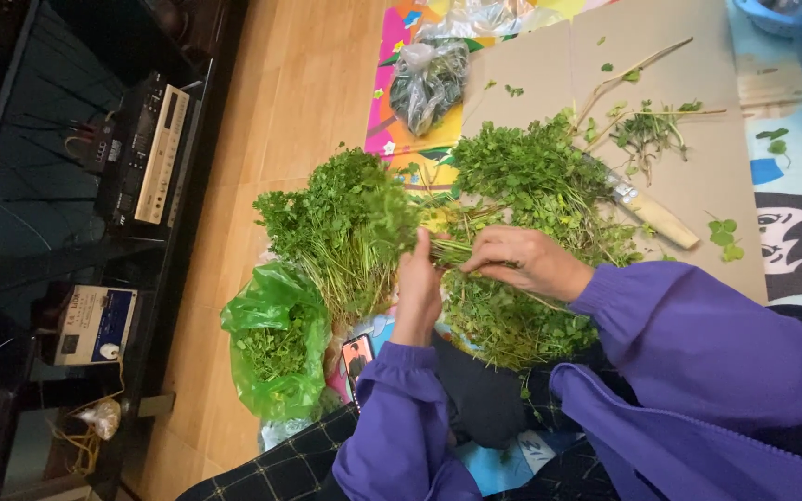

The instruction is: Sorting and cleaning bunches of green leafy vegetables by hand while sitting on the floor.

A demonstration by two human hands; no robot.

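My left hand (pixel 417 292) grips the stem end of a big bunch of leafy green herbs (pixel 345 223) that fans out to the left over the floor. My right hand (pixel 523 263) pinches thin stems right beside the left hand, over a loose heap of the same greens (pixel 531 181) lying on a sheet of brown cardboard (pixel 689 56). More greens (pixel 503 325) lie below my hands, near my lap. Both arms wear purple sleeves.
A green plastic bag (pixel 276 339) with greens sits at lower left. A knife with a pale handle (pixel 652 211) lies on the cardboard right of the heap. A clear plastic bag (pixel 429 79) lies at top. A black cabinet with electronic boxes (pixel 150 153) stands at left.
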